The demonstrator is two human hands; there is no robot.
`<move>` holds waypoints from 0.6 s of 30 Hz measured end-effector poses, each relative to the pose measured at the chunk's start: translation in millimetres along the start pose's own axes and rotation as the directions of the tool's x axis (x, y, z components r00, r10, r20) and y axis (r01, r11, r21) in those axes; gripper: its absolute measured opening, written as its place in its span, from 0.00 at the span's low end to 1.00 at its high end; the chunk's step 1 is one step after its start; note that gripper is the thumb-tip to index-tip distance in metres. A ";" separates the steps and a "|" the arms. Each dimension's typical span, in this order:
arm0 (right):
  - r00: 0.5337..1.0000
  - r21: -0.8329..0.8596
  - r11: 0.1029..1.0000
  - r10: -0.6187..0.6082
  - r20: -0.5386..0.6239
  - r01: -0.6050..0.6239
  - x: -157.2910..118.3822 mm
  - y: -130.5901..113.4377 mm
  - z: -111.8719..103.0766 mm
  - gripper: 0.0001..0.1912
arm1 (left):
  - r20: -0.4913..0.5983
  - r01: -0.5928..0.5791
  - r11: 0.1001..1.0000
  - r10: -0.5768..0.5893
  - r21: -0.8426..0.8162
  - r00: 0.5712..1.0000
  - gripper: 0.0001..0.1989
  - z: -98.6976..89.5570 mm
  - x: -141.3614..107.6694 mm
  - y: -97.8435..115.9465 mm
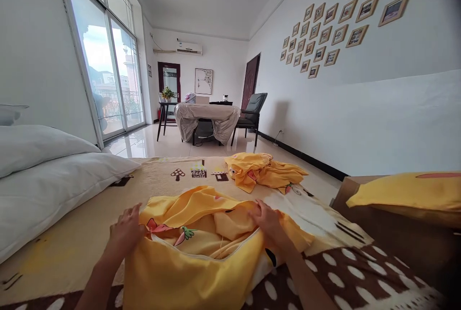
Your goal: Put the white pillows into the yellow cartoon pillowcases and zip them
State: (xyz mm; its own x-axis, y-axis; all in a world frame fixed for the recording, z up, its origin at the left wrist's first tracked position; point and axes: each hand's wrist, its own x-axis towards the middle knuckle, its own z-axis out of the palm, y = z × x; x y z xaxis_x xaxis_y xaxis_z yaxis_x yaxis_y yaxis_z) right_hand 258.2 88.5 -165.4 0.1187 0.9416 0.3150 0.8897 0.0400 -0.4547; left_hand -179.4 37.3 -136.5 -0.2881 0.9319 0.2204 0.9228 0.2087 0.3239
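A person's two bare hands holding a yellow pillowcase (190, 283) near the middle of the near edge of a bed (151, 175). The pillowcase is lying with its mouth gaping upward; a pale zip (201, 256) is running along the nearer lip, its two sides parted. The left hand (126, 227) is bending its fingers closely over the left end of the mouth, with cloth held beneath them. The right hand (268, 221) is closing its fingers on the far lip towards the right end, leaving little or no gap apart from the cloth itself. Between the hands the lining is showing, along with printed carrots and a loose thread; no filling is visible inside.

Two white pillows, an upper one (43, 145) and a lower one (65, 187), are lying uncovered along the left edge of the bed. A crumpled yellow cloth (252, 168) is resting near the far right corner. Beyond the right edge, a yellow cushion (410, 197) is lying on a brown box (389, 240) and is looking plump, probably filled.

Judging by this arrangement, the unfastening of the pillowcase is complete and the mouth is being spread; the pillowcase is not yet filled, nor its zip fastened.
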 end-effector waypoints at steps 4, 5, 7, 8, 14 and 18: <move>0.997 0.017 0.999 -0.033 0.063 0.032 -5.8 -3.2 5.6 0.15 | 0.153 -0.322 0.935 0.343 -0.149 0.927 0.28 -1.1 -15.9 36.5; 0.999 0.018 1.000 -0.022 0.044 0.021 -6.0 -2.8 2.2 0.12 | 0.202 -0.356 0.914 0.393 -0.196 0.897 0.27 0.2 -19.9 43.3; 0.998 0.019 1.000 0.024 -0.050 -0.023 -5.3 -3.6 -9.5 0.12 | 0.268 -0.344 0.904 0.408 -0.255 0.873 0.27 5.9 -26.4 52.6; 0.992 0.018 0.998 0.055 -0.111 -0.054 -5.4 -6.0 -17.4 0.14 | 0.288 -0.317 0.913 0.385 -0.257 0.877 0.27 9.8 -28.6 55.2; 0.962 0.209 0.971 -0.057 -0.268 0.116 -38.3 -64.9 -64.6 0.16 | 0.287 -0.315 0.942 0.335 -0.112 0.898 0.15 21.2 -31.5 61.3; 0.736 0.268 0.785 -0.618 0.276 0.559 -91.6 -111.7 -50.9 0.09 | 0.203 -0.406 0.886 0.450 -0.225 0.870 0.20 5.5 -42.3 78.1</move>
State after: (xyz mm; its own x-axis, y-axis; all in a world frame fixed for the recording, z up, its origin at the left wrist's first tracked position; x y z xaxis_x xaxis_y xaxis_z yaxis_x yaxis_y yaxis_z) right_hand 170.4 -19.2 -101.0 -0.5840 0.7607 0.2834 0.6467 0.6470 -0.4040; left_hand -93.7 15.8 -125.6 0.2168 0.9644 0.1512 0.8769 -0.2604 0.4039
